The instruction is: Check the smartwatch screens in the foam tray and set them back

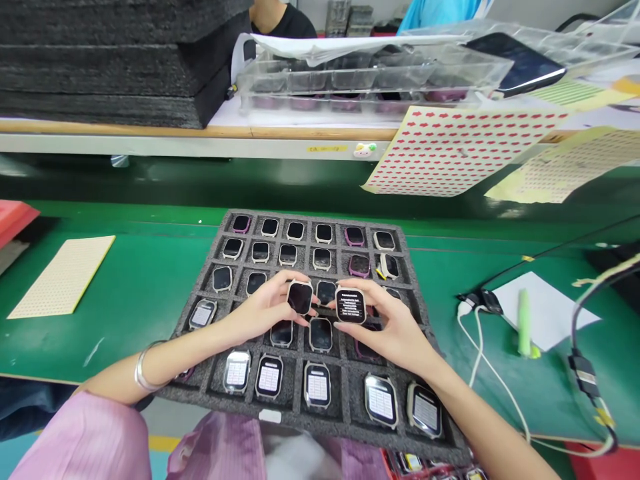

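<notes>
Over the middle of a dark grey foam tray [270, 415], each of my hands holds a strapless smartwatch. My left hand [273, 303] is closed on a watch [300, 297] with a black screen and light frame. Between the thumb and fingers of my right hand [383, 317] is a second watch [351, 305], its lit screen showing white lines of text. Below them, the tray's compartments hold many more watches. Several in the front row, such as one lit watch [317, 385], show white screens; most farther back are dark, a few with purple frames. My hands hide some compartments.
Black foam sheets [100, 73] are stacked on the shelf, beside clear plastic trays [350, 80] and a phone [517, 60]. A sticker sheet [460, 150] hangs over the shelf edge. White cables [493, 360] and a green marker [523, 323] lie right; a yellow sheet [63, 277] lies left.
</notes>
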### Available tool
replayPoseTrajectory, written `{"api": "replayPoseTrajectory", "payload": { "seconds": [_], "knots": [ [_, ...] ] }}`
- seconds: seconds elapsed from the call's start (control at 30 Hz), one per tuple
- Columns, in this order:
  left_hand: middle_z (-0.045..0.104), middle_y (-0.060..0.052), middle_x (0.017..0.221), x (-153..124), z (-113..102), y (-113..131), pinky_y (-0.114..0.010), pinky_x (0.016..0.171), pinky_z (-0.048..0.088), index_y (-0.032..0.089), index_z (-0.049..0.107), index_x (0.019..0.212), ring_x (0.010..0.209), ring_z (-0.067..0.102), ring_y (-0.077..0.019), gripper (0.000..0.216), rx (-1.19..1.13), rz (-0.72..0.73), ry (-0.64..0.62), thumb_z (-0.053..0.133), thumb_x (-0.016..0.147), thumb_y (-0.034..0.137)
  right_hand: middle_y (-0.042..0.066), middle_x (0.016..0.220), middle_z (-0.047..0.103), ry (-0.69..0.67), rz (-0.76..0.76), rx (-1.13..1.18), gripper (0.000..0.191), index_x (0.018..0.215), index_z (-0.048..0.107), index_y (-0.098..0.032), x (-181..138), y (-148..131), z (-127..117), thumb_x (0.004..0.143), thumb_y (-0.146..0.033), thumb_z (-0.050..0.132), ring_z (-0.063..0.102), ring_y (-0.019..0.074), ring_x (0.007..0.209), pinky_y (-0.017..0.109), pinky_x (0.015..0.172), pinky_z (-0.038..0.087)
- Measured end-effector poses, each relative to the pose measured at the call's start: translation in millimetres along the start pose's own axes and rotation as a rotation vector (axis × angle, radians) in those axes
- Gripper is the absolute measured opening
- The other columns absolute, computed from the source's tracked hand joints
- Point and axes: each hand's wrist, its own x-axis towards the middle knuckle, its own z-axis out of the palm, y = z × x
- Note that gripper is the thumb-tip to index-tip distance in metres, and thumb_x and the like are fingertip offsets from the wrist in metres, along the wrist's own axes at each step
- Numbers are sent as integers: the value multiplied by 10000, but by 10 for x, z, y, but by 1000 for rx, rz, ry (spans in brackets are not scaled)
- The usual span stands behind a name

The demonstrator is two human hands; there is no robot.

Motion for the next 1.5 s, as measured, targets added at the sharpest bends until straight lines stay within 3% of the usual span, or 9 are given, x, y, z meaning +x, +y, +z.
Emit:
{"api": "replayPoseTrajectory", "payload": {
  "seconds": [0.17, 0.33, 0.53, 0.7, 0.8, 0.9, 1.0, 1.33, 1.5],
  "knots": [
    [637, -95, 1019, -1, 9, -4, -405, 802, 536, 189, 464, 1106, 971, 619, -231, 420, 4, -11, 19, 568, 711, 88, 72, 996, 704, -51, 143, 252, 558, 1253, 450, -250, 0, -7, 4, 768, -197, 720, 669, 166, 579, 264, 465, 542],
    [642, -89, 995, -17, 11, -18, -395, 794, 535, 184, 468, 1105, 971, 615, -234, 417, -1, 0, 30, 567, 711, 88, 126, 1122, 658, -125, 149, 517, 541, 1252, 447, -219, 20, -23, -47, 781, -198, 712, 710, 245, 816, 301, 585, 581],
    [638, -83, 1001, -23, 19, -16, -373, 781, 525, 183, 459, 1089, 920, 630, -222, 403, 6, -16, 31, 588, 715, 105, 104, 964, 708, 5, 128, 493, 263, 1110, 516, -186, 33, -28, -11, 875, -247, 617, 704, 190, 620, 258, 488, 540],
    [633, -84, 1010, -22, 30, -10, -361, 779, 516, 181, 440, 1097, 893, 631, -208, 422, 31, -24, 16, 582, 710, 94, 94, 1044, 675, -65, 93, 458, 449, 1196, 457, -216, -78, -77, -57, 811, -215, 690, 715, 208, 751, 299, 620, 572],
    [628, -87, 1026, -32, 27, -17, -361, 786, 510, 182, 435, 1111, 906, 624, -206, 436, 49, -20, 7, 578, 710, 88, 62, 969, 678, -69, 114, 295, 524, 1277, 392, -236, -264, -93, -213, 831, -211, 665, 708, 218, 810, 328, 699, 568],
    [628, -90, 1022, -40, 24, -24, -362, 786, 506, 180, 432, 1108, 909, 622, -208, 443, 56, -28, 3, 582, 701, 90, 27, 816, 667, -20, 130, -96, 487, 1287, 422, -232, -495, -42, -448, 853, -264, 641, 676, 196, 687, 331, 659, 549],
    [631, -92, 1016, -43, 30, -27, -368, 786, 503, 179, 429, 1103, 902, 624, -212, 455, 51, -33, -10, 590, 686, 97, 61, 1030, 625, -4, 116, -426, 439, 1236, 495, -244, -681, 76, -639, 835, -314, 660, 630, 181, 707, 345, 694, 535],
    [641, -85, 989, -69, 58, -6, -364, 773, 507, 182, 441, 1077, 892, 632, -214, 441, 66, -32, -11, 604, 677, 100, 126, 1151, 559, -190, 7, -956, 479, 1293, 517, -201, -835, 126, -737, 873, -423, 577, 558, 307, 1012, 453, 816, 479],
    [630, -83, 1005, -78, 65, -4, -372, 789, 498, 186, 428, 1085, 893, 632, -215, 466, 71, -44, -15, 615, 669, 89, 100, 1144, 597, -197, -87, -916, 297, 1189, 577, -202, -673, -41, -660, 947, -345, 480, 542, 275, 1053, 434, 879, 451]
  ]
}}
